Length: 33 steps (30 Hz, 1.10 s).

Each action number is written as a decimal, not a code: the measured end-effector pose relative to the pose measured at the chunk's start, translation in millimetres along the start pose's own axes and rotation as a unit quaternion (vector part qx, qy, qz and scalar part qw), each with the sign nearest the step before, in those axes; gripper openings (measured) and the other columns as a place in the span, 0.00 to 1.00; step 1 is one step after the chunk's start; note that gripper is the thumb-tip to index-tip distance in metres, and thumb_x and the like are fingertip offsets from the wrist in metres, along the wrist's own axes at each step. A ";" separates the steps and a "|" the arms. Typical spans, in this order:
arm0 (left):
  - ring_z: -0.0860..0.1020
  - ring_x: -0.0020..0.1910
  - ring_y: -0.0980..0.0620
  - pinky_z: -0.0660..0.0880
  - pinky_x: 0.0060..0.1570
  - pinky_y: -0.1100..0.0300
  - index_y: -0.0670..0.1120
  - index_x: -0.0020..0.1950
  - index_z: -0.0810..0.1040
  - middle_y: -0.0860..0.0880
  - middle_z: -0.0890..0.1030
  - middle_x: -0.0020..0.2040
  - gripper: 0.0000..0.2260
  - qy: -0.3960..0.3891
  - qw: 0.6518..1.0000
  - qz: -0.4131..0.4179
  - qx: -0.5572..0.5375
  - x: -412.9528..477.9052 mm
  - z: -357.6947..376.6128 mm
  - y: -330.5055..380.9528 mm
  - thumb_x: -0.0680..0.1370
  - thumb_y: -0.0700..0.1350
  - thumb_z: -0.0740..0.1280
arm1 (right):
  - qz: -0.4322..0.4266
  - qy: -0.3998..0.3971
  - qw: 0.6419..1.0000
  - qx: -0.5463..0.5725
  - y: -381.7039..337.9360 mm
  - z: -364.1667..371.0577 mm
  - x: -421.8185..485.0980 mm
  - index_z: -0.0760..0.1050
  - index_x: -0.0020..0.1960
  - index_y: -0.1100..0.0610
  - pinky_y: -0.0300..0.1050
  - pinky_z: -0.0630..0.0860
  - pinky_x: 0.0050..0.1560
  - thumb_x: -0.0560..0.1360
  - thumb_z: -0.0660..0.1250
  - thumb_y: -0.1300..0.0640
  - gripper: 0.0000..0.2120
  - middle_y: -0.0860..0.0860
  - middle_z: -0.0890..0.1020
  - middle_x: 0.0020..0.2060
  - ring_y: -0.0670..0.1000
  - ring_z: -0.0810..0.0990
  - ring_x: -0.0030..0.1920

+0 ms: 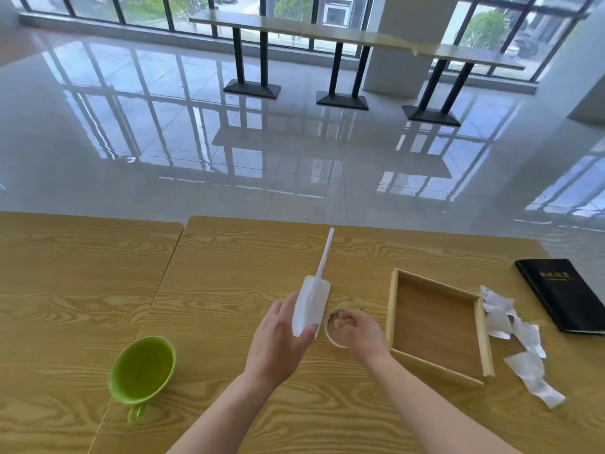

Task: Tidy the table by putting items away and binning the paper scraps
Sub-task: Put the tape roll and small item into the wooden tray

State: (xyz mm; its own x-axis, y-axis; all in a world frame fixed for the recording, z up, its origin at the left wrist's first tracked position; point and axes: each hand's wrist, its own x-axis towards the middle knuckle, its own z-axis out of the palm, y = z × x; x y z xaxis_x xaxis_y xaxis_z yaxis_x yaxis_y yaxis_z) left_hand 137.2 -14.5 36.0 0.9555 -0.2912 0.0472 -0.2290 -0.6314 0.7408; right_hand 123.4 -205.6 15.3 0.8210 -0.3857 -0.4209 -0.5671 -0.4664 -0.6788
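Note:
My left hand (281,339) grips a flat white plastic tool (312,306) by its broad blade, its thin handle pointing up and away. Just right of it, my right hand (358,329) rests over a small round glass cup with a wooden rim (332,332), fingers curled on its top. An empty wooden tray (393,309) lies right of the cup. Crumpled white paper scraps (520,342) trail along the tray's right side. A black notebook (563,293) lies at the far right. A green cup (142,370) stands at the lower left.
Two wooden tables meet at a seam (163,273) left of my hands. Beyond the far table edge (360,228) is a glossy tiled floor with a long bar table on black legs (340,73) by the windows.

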 end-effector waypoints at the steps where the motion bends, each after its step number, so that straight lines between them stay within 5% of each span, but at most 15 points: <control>1: 0.72 0.65 0.53 0.65 0.56 0.63 0.53 0.77 0.60 0.53 0.72 0.68 0.30 0.003 1.000 -0.002 -0.015 6.8 2.0 7.5 0.77 0.59 0.65 | 0.008 0.014 0.999 0.036 -1.6 -7.6 7.8 0.79 0.55 0.53 0.50 0.77 0.51 0.78 0.65 0.51 0.09 0.48 0.81 0.47 0.50 0.79 0.49; 4: 0.72 0.67 0.54 0.66 0.57 0.63 0.52 0.77 0.62 0.53 0.73 0.70 0.26 0.028 0.999 0.001 -0.043 22.1 7.4 24.8 0.80 0.57 0.62 | 0.019 0.025 0.976 0.216 -18.0 -28.2 27.9 0.79 0.53 0.56 0.53 0.83 0.50 0.81 0.64 0.52 0.08 0.54 0.82 0.45 0.52 0.81 0.42; 8: 0.76 0.63 0.55 0.72 0.58 0.59 0.51 0.74 0.68 0.54 0.78 0.66 0.19 0.068 0.996 -0.011 -0.064 28.8 11.3 37.4 0.83 0.51 0.58 | -0.030 -0.004 0.963 0.269 -51.6 -47.7 57.4 0.76 0.61 0.54 0.52 0.84 0.51 0.81 0.63 0.47 0.14 0.52 0.80 0.53 0.54 0.84 0.49; 12: 0.76 0.62 0.58 0.73 0.57 0.62 0.50 0.73 0.71 0.57 0.79 0.64 0.17 0.103 0.992 -0.025 -0.064 28.7 17.4 44.9 0.83 0.48 0.58 | -0.091 -0.045 0.975 0.196 -78.0 -54.0 74.8 0.71 0.69 0.55 0.55 0.82 0.54 0.79 0.65 0.44 0.22 0.48 0.80 0.48 0.56 0.84 0.48; 15: 0.78 0.58 0.61 0.70 0.51 0.70 0.51 0.72 0.72 0.59 0.81 0.60 0.17 0.128 0.988 -0.047 -0.067 26.9 24.2 50.7 0.83 0.46 0.60 | -0.115 -0.063 0.979 0.154 -67.9 -57.4 81.4 0.76 0.62 0.55 0.58 0.81 0.54 0.79 0.66 0.45 0.17 0.50 0.83 0.46 0.57 0.84 0.48; 19: 0.75 0.35 0.63 0.68 0.36 0.70 0.49 0.71 0.73 0.63 0.76 0.32 0.18 0.134 0.988 -0.052 -0.055 27.8 28.4 57.7 0.81 0.41 0.61 | -0.087 -0.004 0.995 -0.045 -4.6 -75.0 90.6 0.75 0.65 0.55 0.48 0.76 0.53 0.78 0.66 0.47 0.19 0.52 0.81 0.55 0.52 0.80 0.54; 22: 0.70 0.28 0.58 0.67 0.31 0.65 0.48 0.71 0.73 0.63 0.73 0.29 0.19 0.136 0.988 -0.057 -0.044 28.9 31.2 61.9 0.80 0.38 0.62 | -0.018 0.061 0.985 -0.159 55.7 -88.2 89.0 0.71 0.65 0.56 0.50 0.76 0.55 0.78 0.67 0.49 0.19 0.55 0.77 0.58 0.56 0.78 0.54; 26: 0.70 0.27 0.57 0.66 0.30 0.68 0.48 0.70 0.74 0.63 0.74 0.29 0.19 0.135 0.988 -0.062 -0.042 26.4 33.7 65.5 0.80 0.38 0.62 | 0.052 0.032 0.987 -0.148 92.9 -85.1 83.1 0.68 0.67 0.57 0.47 0.74 0.49 0.77 0.67 0.44 0.25 0.55 0.77 0.60 0.56 0.78 0.56; 30: 0.71 0.29 0.57 0.68 0.32 0.68 0.49 0.70 0.75 0.64 0.74 0.29 0.19 0.135 0.987 -0.080 -0.047 25.3 35.3 68.6 0.79 0.39 0.62 | 0.044 0.004 0.994 -0.101 90.1 -75.4 75.8 0.74 0.53 0.55 0.50 0.81 0.45 0.77 0.66 0.53 0.08 0.51 0.82 0.47 0.51 0.81 0.44; 33: 0.71 0.28 0.57 0.69 0.32 0.68 0.51 0.70 0.75 0.62 0.74 0.29 0.19 0.142 0.985 -0.079 -0.052 23.1 36.4 73.1 0.79 0.39 0.62 | 0.024 -0.016 0.994 -0.110 86.6 -63.2 64.8 0.71 0.50 0.54 0.50 0.79 0.43 0.76 0.67 0.55 0.06 0.49 0.81 0.42 0.51 0.80 0.41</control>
State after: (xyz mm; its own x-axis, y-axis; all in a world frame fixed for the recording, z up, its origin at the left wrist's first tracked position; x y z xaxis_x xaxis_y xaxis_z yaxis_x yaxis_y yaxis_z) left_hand 135.7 -93.5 66.9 0.9946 0.0267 0.1007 -0.0675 -0.5716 0.8177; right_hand 123.3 -321.3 -32.7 0.7928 -0.3877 -0.4703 -0.6029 -0.6122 -0.5116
